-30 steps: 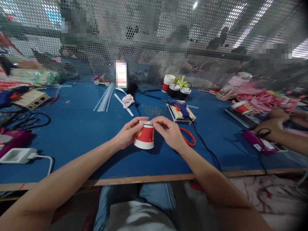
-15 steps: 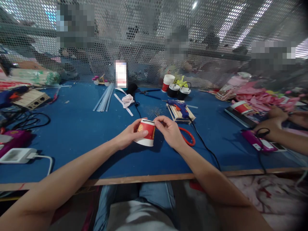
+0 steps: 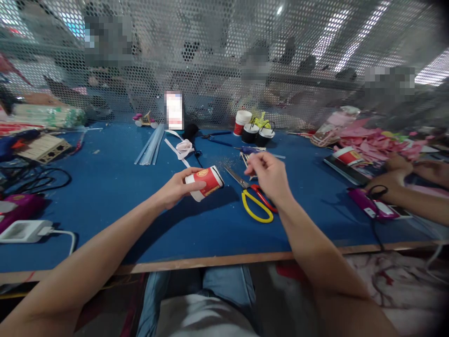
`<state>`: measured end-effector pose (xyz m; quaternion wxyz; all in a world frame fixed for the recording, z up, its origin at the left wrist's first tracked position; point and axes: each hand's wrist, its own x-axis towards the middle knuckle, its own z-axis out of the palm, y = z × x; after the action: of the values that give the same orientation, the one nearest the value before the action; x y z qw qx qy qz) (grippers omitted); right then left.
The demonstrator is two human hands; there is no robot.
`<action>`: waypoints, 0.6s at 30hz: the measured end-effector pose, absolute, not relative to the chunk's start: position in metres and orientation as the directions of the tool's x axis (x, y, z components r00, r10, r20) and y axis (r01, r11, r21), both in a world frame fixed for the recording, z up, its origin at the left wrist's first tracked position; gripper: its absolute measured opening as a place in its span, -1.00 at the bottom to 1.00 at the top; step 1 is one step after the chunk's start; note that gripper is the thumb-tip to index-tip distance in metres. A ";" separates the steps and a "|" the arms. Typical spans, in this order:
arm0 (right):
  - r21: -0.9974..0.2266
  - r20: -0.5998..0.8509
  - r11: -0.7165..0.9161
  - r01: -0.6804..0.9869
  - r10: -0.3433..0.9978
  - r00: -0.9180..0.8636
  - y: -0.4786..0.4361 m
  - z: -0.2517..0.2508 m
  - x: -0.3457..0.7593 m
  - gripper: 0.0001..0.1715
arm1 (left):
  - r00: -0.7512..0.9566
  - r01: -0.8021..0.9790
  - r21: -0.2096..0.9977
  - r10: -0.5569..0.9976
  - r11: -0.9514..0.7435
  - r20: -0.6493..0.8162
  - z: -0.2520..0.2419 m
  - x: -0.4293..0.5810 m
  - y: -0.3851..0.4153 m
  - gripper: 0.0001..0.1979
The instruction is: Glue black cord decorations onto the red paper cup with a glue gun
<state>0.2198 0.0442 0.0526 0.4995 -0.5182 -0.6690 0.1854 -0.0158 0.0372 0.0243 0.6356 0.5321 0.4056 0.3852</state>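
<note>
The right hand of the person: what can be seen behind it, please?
Behind the right hand, a blue glue gun and a wooden stick rack show only in part; the hand covers the rest.

Scissors (image 3: 244,184): one is lying near.
Black cups (image 3: 249,136): two are standing far.
Glue guns (image 3: 247,150): two are resting, left and right.

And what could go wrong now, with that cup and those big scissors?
The left hand could get nicked if it brushes the scissors, whose blades lie near the red-and-white cup. The cup, tilted in that one hand, might slip, or dent if squeezed hard. The blue glue gun looks close to the right hand and might burn it if hot, which I can't tell.
</note>
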 end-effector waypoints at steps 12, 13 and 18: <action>-0.087 0.133 -0.067 0.994 0.988 0.078 0.113 0.043 0.281 -0.64 | 0.298 -0.174 0.977 0.952 0.119 -0.063 0.026 -0.015 0.036 -0.50; -0.094 0.138 -0.076 0.993 0.986 0.089 0.115 0.040 0.281 -0.63 | 0.296 -0.171 0.978 0.953 0.117 -0.062 0.026 -0.015 0.036 -0.49; -0.211 0.185 -0.092 0.973 0.974 0.132 0.120 0.033 0.285 -0.69 | 0.301 -0.151 0.985 0.953 0.085 -0.036 0.022 -0.016 0.036 -0.51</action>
<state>0.2845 0.1203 0.0334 0.1416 -0.7390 -0.6586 0.0011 -0.0161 0.0364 0.0223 0.6236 0.5113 0.3920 0.4427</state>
